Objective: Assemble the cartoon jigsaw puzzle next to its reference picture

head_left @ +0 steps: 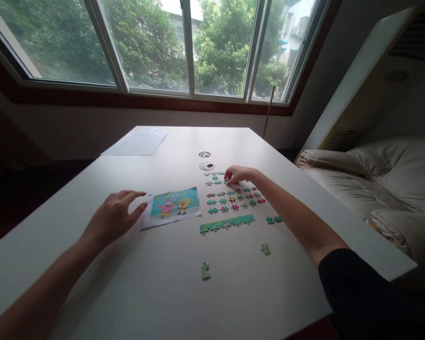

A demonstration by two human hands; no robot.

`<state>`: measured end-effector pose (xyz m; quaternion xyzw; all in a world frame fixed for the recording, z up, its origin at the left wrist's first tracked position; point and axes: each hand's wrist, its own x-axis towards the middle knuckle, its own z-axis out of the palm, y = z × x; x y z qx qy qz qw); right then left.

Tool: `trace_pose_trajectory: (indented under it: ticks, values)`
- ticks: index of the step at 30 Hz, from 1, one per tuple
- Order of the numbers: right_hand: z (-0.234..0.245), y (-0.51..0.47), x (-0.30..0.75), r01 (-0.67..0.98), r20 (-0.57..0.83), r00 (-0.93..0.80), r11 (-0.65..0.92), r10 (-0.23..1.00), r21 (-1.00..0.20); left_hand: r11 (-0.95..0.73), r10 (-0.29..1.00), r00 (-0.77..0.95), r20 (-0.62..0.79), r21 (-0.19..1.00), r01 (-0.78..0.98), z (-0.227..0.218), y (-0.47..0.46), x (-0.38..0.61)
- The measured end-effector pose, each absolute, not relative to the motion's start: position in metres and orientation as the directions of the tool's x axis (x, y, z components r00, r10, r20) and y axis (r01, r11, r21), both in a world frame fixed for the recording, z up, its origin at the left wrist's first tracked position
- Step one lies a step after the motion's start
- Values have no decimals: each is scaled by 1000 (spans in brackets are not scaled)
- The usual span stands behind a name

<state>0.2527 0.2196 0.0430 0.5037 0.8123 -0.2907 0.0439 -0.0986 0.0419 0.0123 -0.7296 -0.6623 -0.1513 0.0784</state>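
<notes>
My left hand (115, 215) hovers open, fingers stretched toward the left edge of a cartoon reference picture (173, 206) lying flat on the white table (163, 293). My right hand (238, 174) reaches far out over several loose puzzle pieces (233, 198), its fingers curled down and pinched at a piece I cannot make out. A joined strip of green pieces (226, 223) lies below the loose ones. Single green pieces sit at the near middle (205, 271) and to its right (265, 249).
A sheet of paper (136, 143) lies at the far left of the table. Two round cable ports (206, 165) sit mid-table. A cream sofa (386, 179) stands right of the table; windows run behind.
</notes>
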Motion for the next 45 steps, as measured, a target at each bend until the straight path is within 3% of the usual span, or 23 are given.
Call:
trace_pose_trajectory:
  ticks: [4,10,20,28,33,39,45]
  values:
    - [43,219,254,846,-395,-467,271,791,-458,-12,975,-17,220,128,992,-1,57,-125]
    - [45,216,253,840,-424,-466,238,777,-487,38,993,-47,106,88,995,-11,61,-122]
    - [44,216,251,830,-403,-482,258,778,-495,41,994,-47,98,58,997,-7,59,-117]
    - [43,205,264,760,-255,-538,331,803,-559,34,994,-37,100,33,999,-9,60,-119]
    - [56,174,304,712,-237,-591,361,771,-603,37,994,-39,97,18,999,-10,60,-119]
    - [71,135,376,706,-304,-599,309,741,-637,41,994,-42,106,9,999,-9,59,-117]
    - [67,114,430,779,-495,-510,134,704,-612,38,994,-39,99,18,999,-7,58,-115]
